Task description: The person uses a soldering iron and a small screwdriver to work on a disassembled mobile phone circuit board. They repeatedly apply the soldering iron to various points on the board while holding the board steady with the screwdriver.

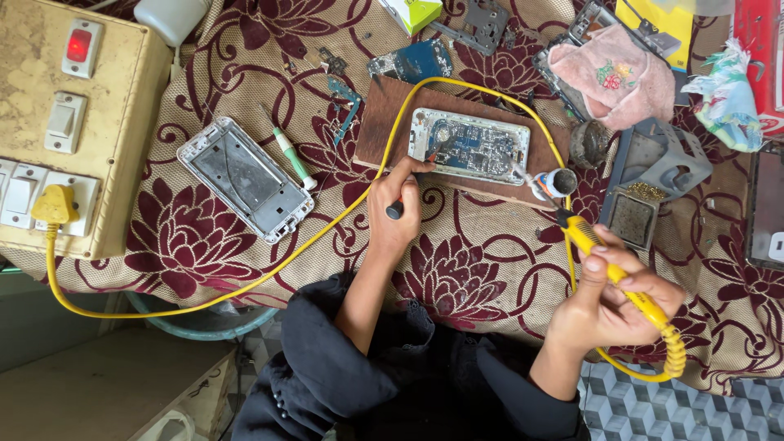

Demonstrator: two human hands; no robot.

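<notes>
- Left hand (394,208) grips a dark-handled tool (408,192), its tip on the opened phone (476,147).
- The phone lies on a wooden board (384,122) on the floral cloth (204,237).
- Right hand (612,298) holds a yellow soldering iron (608,261), its tip near a small pot (563,181).
- The iron's yellow cord (327,233) arcs over the board and runs to a plug (53,206) in the switch box (122,122).
- A phone frame (245,178) and green screwdriver (292,157) lie to the left.

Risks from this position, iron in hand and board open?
1. The right hand holds the yellow soldering iron with its tip beside the small pot; a slip could burn the floral cloth.
2. The yellow cable loops around the open phone board near the left hand; a snag could drag it.
</notes>
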